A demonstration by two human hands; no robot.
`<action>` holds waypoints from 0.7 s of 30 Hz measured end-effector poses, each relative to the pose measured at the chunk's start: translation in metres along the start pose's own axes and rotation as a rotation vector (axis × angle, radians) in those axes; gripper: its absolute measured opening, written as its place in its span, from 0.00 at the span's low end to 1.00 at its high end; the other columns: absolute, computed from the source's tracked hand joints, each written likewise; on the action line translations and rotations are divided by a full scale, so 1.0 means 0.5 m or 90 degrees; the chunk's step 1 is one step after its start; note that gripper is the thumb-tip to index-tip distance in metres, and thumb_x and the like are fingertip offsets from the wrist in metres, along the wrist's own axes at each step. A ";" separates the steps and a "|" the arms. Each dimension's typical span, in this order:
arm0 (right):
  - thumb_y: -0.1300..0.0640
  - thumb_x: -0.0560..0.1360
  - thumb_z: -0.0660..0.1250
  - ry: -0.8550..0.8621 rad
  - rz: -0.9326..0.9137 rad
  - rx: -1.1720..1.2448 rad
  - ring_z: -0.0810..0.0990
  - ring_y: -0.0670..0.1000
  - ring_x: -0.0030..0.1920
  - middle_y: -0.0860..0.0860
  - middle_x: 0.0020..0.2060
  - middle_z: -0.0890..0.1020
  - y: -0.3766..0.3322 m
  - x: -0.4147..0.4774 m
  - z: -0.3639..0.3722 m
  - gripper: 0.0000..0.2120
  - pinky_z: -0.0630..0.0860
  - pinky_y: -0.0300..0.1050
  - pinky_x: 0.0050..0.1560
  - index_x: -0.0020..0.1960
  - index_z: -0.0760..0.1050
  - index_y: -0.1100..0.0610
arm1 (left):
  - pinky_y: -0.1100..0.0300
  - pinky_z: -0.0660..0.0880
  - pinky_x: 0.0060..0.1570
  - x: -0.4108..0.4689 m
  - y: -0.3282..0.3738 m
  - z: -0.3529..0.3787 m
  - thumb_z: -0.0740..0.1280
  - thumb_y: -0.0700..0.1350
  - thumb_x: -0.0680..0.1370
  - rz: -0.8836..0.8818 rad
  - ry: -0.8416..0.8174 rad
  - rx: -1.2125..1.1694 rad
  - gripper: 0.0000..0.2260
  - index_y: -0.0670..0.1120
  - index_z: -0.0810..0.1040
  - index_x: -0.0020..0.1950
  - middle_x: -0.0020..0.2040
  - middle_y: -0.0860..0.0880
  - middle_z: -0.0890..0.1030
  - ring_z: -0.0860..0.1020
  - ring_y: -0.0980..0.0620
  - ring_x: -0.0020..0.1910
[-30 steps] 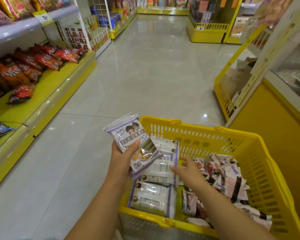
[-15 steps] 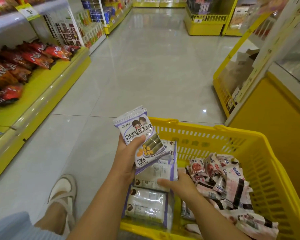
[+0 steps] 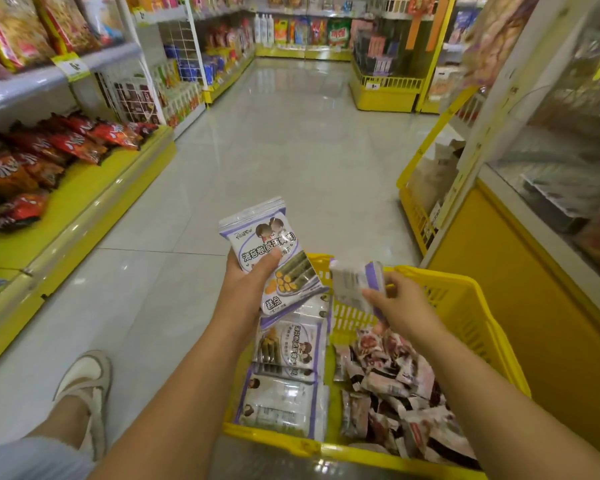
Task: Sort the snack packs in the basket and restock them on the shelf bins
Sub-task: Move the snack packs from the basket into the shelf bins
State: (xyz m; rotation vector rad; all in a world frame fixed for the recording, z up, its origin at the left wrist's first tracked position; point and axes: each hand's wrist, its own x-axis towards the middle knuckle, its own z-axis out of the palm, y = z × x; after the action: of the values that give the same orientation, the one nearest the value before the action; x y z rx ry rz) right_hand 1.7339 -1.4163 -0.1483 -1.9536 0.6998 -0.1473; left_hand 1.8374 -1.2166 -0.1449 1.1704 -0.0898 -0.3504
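Observation:
A yellow plastic basket [image 3: 471, 306] stands on the floor in front of me. My left hand [image 3: 246, 282] grips a small stack of purple-and-white seaweed roll packs [image 3: 274, 251] above the basket's left rim. My right hand [image 3: 402, 303] holds one more purple-and-white pack [image 3: 355, 282], lifted over the basket and turned back side up. More purple packs [image 3: 284, 372] lie stacked in the basket's left half. A heap of small pink-and-white snack packs [image 3: 395, 386] fills its right half.
A low yellow shelf [image 3: 84, 199] on the left holds red snack bags [image 3: 59, 147], with more shelves above. On the right stand a yellow cabinet [image 3: 520, 271] and a yellow wire bin [image 3: 420, 202]. My left foot [image 3: 84, 386] in a beige shoe rests on the tiled aisle floor.
My right hand has lifted a purple pack out of the basket and raised it toward the stack in my left hand. The view has tilted up the aisle.

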 end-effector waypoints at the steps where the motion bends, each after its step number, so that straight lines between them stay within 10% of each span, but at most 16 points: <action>1: 0.59 0.79 0.65 0.007 -0.017 0.014 0.78 0.50 0.21 0.53 0.38 0.77 -0.018 -0.011 -0.019 0.05 0.66 0.36 0.19 0.51 0.71 0.60 | 0.53 0.80 0.38 -0.009 0.017 0.006 0.72 0.45 0.73 0.013 -0.006 0.010 0.20 0.50 0.72 0.63 0.52 0.47 0.84 0.84 0.44 0.47; 11: 0.56 0.78 0.65 0.050 -0.188 0.288 0.83 0.50 0.41 0.53 0.42 0.81 -0.226 -0.198 -0.192 0.06 0.79 0.48 0.47 0.43 0.75 0.56 | 0.58 0.80 0.35 -0.111 0.179 0.089 0.71 0.43 0.76 0.116 -0.040 0.068 0.21 0.51 0.70 0.67 0.54 0.48 0.83 0.84 0.49 0.46; 14: 0.44 0.71 0.69 0.179 -0.277 0.151 0.82 0.49 0.38 0.55 0.38 0.82 -0.270 -0.273 -0.244 0.19 0.78 0.49 0.46 0.41 0.78 0.62 | 0.65 0.78 0.33 -0.150 0.222 0.129 0.71 0.43 0.76 0.164 -0.076 0.093 0.21 0.52 0.70 0.66 0.52 0.53 0.83 0.84 0.55 0.45; 17: 0.53 0.73 0.71 0.305 -0.386 -0.026 0.77 0.55 0.36 0.54 0.38 0.78 -0.299 -0.326 -0.297 0.11 0.73 0.48 0.42 0.35 0.76 0.57 | 0.60 0.80 0.41 -0.178 0.260 0.169 0.70 0.42 0.76 0.196 -0.099 0.104 0.19 0.51 0.71 0.65 0.55 0.51 0.82 0.83 0.54 0.48; 21: 0.60 0.73 0.72 0.225 -0.444 -0.137 0.75 0.41 0.46 0.46 0.59 0.70 -0.335 -0.367 -0.362 0.20 0.72 0.32 0.47 0.56 0.72 0.40 | 0.54 0.78 0.50 -0.191 0.299 0.218 0.70 0.43 0.76 0.223 -0.130 0.139 0.20 0.52 0.70 0.66 0.57 0.51 0.81 0.82 0.51 0.52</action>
State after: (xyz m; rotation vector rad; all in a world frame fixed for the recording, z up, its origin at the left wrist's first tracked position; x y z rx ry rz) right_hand 1.5797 -1.4071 0.1175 -2.3377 0.2255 -0.8898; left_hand 1.7536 -1.2316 0.0449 1.3035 -0.5151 -0.1512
